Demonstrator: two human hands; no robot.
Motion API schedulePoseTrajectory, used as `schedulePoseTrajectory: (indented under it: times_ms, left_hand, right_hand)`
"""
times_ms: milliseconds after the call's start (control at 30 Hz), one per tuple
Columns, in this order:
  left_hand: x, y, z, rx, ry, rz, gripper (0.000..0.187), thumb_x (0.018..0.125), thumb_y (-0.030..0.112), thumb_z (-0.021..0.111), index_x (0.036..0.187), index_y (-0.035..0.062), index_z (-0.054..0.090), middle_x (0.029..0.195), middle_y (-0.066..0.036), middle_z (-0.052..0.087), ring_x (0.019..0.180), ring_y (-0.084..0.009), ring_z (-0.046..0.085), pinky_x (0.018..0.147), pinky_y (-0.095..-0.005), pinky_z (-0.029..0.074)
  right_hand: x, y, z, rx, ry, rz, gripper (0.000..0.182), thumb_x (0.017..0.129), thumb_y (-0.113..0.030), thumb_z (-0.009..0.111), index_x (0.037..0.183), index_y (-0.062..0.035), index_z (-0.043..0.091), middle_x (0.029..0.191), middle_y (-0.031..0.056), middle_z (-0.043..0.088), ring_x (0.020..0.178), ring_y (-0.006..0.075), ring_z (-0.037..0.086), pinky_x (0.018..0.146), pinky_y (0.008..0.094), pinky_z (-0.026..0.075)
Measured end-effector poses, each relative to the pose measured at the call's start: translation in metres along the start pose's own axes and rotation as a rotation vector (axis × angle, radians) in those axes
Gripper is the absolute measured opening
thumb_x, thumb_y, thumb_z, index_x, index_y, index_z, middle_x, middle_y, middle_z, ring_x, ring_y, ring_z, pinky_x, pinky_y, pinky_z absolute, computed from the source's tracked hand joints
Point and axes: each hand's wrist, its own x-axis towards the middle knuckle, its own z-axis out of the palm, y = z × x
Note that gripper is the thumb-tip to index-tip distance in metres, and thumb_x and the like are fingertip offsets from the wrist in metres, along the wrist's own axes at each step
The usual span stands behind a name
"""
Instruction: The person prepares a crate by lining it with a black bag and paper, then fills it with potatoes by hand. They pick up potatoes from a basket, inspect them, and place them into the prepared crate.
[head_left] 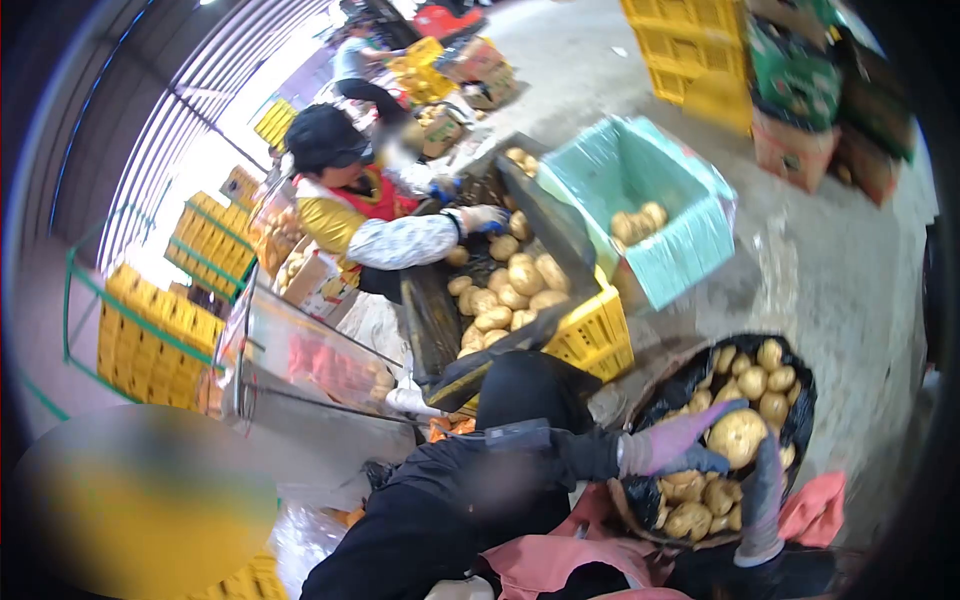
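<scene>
A large potato [737,438] is held between my two gloved hands, above a round container lined with black plastic [803,395]. My left hand [680,445], in a purple and grey glove, grips the potato from its left side, fingers and thumb spread around it. From below right, my right hand [766,495], in a grey-purple glove, presses its fingers against the potato's other side. Smaller potatoes [752,383] fill the container above my hands, and more potatoes [690,520] lie below them.
A dark-lined trough of potatoes [510,285] rests by a yellow crate [595,335], with a co-worker [370,205] reaching into it. Beyond stands a box lined with green plastic [690,250], holding several potatoes. Yellow crates [685,45] and cartons [790,150] are stacked at upper right.
</scene>
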Motion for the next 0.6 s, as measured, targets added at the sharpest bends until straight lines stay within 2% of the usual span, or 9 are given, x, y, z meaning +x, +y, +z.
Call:
schedulePoseTrajectory:
  times_ms: [67,133,200,333,433,467,500,533,600]
  left_hand:
    - [0.000,-0.010,0.005,0.010,-0.007,-0.037,0.084,0.087,0.039,0.071,0.152,0.0129,0.024,0.131,-0.025,0.055,0.122,-0.0360,0.055,0.101,-0.0398,0.042]
    - [-0.001,-0.005,0.004,0.043,-0.020,-0.091,0.084,0.091,0.052,0.063,0.152,0.0090,0.024,0.135,-0.024,0.052,0.126,-0.0334,0.052,0.104,-0.0390,0.041]
    - [0.011,-0.032,0.017,-0.073,0.069,-0.103,0.085,0.092,0.058,0.056,0.150,0.0038,0.026,0.138,-0.020,0.051,0.129,-0.0284,0.048,0.107,-0.0368,0.037]
    - [-0.004,-0.007,0.008,-0.277,0.052,0.113,0.059,0.100,0.044,0.052,0.140,0.0024,0.043,0.136,-0.011,0.052,0.126,-0.0199,0.048,0.109,-0.0350,0.036]
    - [-0.024,0.021,0.005,-1.259,0.097,-0.119,0.037,0.103,0.022,0.049,0.137,0.0063,0.048,0.128,-0.006,0.057,0.110,-0.0143,0.059,0.096,-0.0285,0.051]
    - [-0.015,0.001,0.006,-1.095,0.107,-0.045,0.050,0.101,0.042,0.050,0.135,0.0047,0.051,0.124,-0.006,0.059,0.110,-0.0163,0.060,0.097,-0.0319,0.050]
    - [-0.014,-0.004,0.006,-0.969,0.077,0.000,0.050,0.101,0.037,0.052,0.138,0.0038,0.048,0.124,-0.007,0.059,0.110,-0.0170,0.060,0.097,-0.0310,0.050]
    - [-0.014,-0.002,0.004,-0.689,0.082,0.055,0.051,0.101,0.031,0.054,0.142,0.0028,0.044,0.128,-0.009,0.057,0.111,-0.0174,0.059,0.096,-0.0301,0.050]
    - [-0.021,0.012,0.004,-0.807,0.049,0.040,0.051,0.101,0.025,0.054,0.145,0.0025,0.040,0.133,-0.011,0.054,0.112,-0.0181,0.059,0.091,-0.0305,0.052]
  right_hand:
    - [-0.003,-0.013,0.012,0.085,-0.006,0.091,0.052,0.102,-0.040,0.047,0.138,-0.0033,0.047,0.124,0.0098,0.058,0.101,0.0174,0.061,0.076,0.0263,0.053]
    - [-0.002,-0.018,0.009,0.024,-0.079,0.063,0.049,0.102,-0.039,0.046,0.136,-0.0041,0.049,0.119,0.0093,0.060,0.091,0.0142,0.063,0.060,0.0215,0.050]
    - [-0.003,-0.009,0.010,-0.140,-0.017,-0.167,0.050,0.104,-0.036,0.044,0.135,0.0033,0.050,0.129,0.0117,0.056,0.116,0.0196,0.055,0.100,0.0318,0.044]
    - [-0.009,-0.026,0.032,0.046,0.011,-0.266,0.041,0.104,-0.021,0.044,0.134,0.0060,0.050,0.132,0.0121,0.056,0.118,0.0211,0.055,0.102,0.0331,0.044]
    - [-0.024,-0.055,0.061,0.431,-0.152,-0.037,0.040,0.104,-0.024,0.041,0.130,0.0041,0.053,0.132,0.0141,0.057,0.115,0.0237,0.059,0.099,0.0356,0.048]
    - [-0.028,-0.051,0.061,0.581,-0.088,0.054,0.041,0.103,-0.024,0.042,0.133,0.0023,0.051,0.131,0.0127,0.058,0.118,0.0229,0.057,0.100,0.0369,0.048]
    - [-0.031,-0.036,0.043,0.261,-0.169,-0.037,0.048,0.104,-0.030,0.042,0.142,-0.0016,0.042,0.142,0.0129,0.049,0.126,0.0266,0.052,0.109,0.0411,0.042]
    - [-0.031,-0.036,0.045,0.556,-0.231,0.079,0.047,0.104,-0.030,0.042,0.143,-0.0019,0.041,0.142,0.0121,0.049,0.128,0.0254,0.051,0.108,0.0414,0.042]
    - [-0.041,-0.047,0.055,0.362,-0.185,-0.011,0.048,0.103,-0.030,0.045,0.143,-0.0022,0.041,0.142,0.0105,0.049,0.128,0.0246,0.050,0.107,0.0413,0.043]
